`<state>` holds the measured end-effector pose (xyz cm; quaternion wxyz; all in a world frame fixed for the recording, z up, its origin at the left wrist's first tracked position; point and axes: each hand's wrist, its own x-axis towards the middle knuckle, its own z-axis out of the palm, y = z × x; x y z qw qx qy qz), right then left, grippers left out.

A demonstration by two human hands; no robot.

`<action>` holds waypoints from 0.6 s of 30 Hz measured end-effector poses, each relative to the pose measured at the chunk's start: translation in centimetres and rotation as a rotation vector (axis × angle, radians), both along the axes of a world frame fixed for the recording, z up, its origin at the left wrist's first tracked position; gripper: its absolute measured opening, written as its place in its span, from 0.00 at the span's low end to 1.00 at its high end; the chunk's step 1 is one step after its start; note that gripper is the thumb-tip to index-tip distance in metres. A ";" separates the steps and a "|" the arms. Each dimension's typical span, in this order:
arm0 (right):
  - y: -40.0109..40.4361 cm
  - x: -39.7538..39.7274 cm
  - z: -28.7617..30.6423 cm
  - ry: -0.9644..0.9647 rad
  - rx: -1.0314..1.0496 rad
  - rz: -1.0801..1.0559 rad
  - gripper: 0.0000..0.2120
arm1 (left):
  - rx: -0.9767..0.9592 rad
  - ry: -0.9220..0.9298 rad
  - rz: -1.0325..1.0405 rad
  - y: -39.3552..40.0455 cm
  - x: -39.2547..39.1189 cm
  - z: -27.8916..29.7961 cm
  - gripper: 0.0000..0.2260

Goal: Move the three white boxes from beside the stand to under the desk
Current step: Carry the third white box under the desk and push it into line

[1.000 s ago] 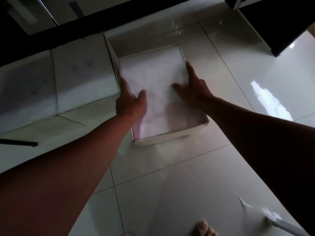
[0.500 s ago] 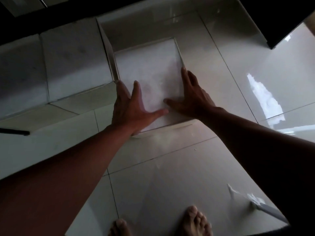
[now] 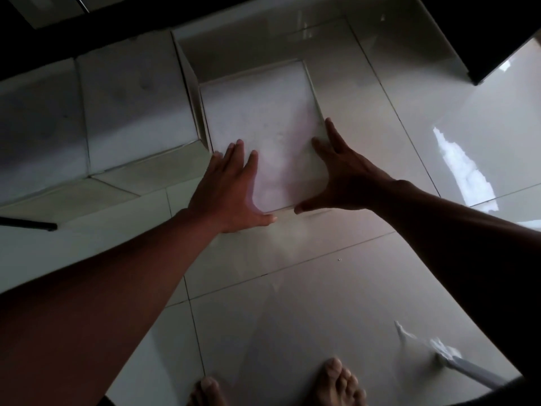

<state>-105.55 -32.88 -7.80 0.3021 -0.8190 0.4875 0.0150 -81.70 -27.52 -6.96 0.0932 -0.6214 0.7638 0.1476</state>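
— While both hands are down there, where is the box [image 3: 260, 112]?

— Flat on the floor [image 3: 292, 288], its left side just beside 2 taller white boxes [image 3: 134, 106] that stand in a row under the dark desk edge [image 3: 87, 30]. Its far end reaches in toward that shadow.

— And the left hand [image 3: 231, 189]?

— Palm down on the near left corner of the lid, fingers spread wide and pointing away, thumb stretched along the near edge. It grips nothing; it lies flat.

— The right hand [image 3: 345, 177]?

— On the near right corner. Fingers splayed, 1 running up the right edge, the thumb reaching left along the near edge toward the other thumb. The 2 thumbs are near but apart. Flat as well, closed on nothing.

— Anything else about?

— Bare toes [image 3: 336, 382] at the bottom, well back from the box. A white torn scrap [image 3: 445, 350] lies on the tiles at the lower right. A thin dark bar [image 3: 29, 224] pokes in from the left. Another dark piece of furniture [image 3: 497, 33] fills the upper right corner, and a window glare [image 3: 462, 171] shines on the tile beside it.
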 end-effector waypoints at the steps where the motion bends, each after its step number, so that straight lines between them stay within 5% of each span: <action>1: -0.2 0.2 0.2 -0.004 -0.028 -0.010 0.64 | 0.013 0.015 0.022 -0.6 0.0 0.3 0.57; 7: -1.6 1.7 -1.1 -0.133 -0.197 -0.167 0.44 | 0.035 0.046 0.139 -4.4 -0.1 0.8 0.47; 14: -5.2 5.0 -2.2 -0.367 -0.109 -0.424 0.53 | -0.057 0.017 0.127 -8.2 1.3 0.5 0.26; 18: -7.2 6.0 -2.2 -0.464 -0.069 -0.524 0.50 | -0.091 0.003 0.117 -9.6 2.3 0.5 0.22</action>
